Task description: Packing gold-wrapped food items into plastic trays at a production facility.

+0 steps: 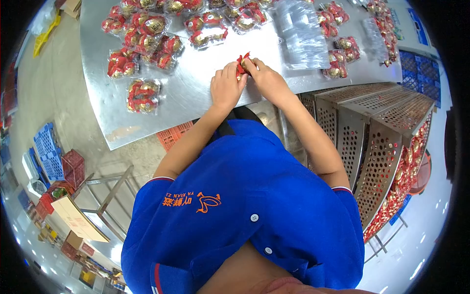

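Over the near part of the metal table (191,81), both my hands are closed around a red-and-gold wrapped egg-shaped piece (243,63). My right hand (267,81) grips it from the right, with the thumb and fingers on its wrapper. From the left, my left hand (228,87) presses its curled fingers against the red edge. Part of the piece is hidden by my fingers. Farther off lies a clear pack (206,29) filled with similar wrapped pieces. Another filled pack (143,96) sits alone to the left of my hands.
Stacked clear plastic trays (301,36) stand right of my hands. Several filled packs (147,29) pile up at the far left. At the right, a perforated metal bin (377,152) adjoins loose red-and-gold pieces (404,171). Blue crates (421,73) stand beyond the table's right edge.
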### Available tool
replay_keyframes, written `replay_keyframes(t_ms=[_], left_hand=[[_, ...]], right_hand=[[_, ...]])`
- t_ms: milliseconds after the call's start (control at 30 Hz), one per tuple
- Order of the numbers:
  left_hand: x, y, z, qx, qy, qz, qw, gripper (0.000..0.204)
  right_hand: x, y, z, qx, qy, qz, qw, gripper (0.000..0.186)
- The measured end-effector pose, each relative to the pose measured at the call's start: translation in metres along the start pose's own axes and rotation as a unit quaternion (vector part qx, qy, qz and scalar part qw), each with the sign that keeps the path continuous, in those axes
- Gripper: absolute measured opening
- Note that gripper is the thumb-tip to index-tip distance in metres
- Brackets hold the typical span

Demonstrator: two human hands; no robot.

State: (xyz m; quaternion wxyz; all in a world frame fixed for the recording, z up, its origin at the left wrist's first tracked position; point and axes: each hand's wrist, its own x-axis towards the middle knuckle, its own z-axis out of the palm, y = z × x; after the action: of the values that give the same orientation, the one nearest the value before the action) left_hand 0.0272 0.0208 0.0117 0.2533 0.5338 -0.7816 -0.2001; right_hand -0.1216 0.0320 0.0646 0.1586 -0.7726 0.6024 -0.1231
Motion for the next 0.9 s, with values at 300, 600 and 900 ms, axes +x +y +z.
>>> replay_keyframes(t_ms=[300,600,900], left_hand=[[-0.007,-0.012,0.003,-0.051,-0.015,0.039,0.998,0.062],[0.009,0.007,-0.004,0.005,-0.048,0.104,0.993,0.052],[0.015,-0.008,0.023,0.073,0.069,0.107,0.989,0.027]], right_hand=[[0.045,0.01,0.001,0.014,-0.085,0.105,0.991,0.016],[0.025,-0.01,0.017,0.053,-0.041,0.185,0.981,0.021],[-0.025,-0.008,-0.051,0.254,0.026,0.045,0.966,0.029]])
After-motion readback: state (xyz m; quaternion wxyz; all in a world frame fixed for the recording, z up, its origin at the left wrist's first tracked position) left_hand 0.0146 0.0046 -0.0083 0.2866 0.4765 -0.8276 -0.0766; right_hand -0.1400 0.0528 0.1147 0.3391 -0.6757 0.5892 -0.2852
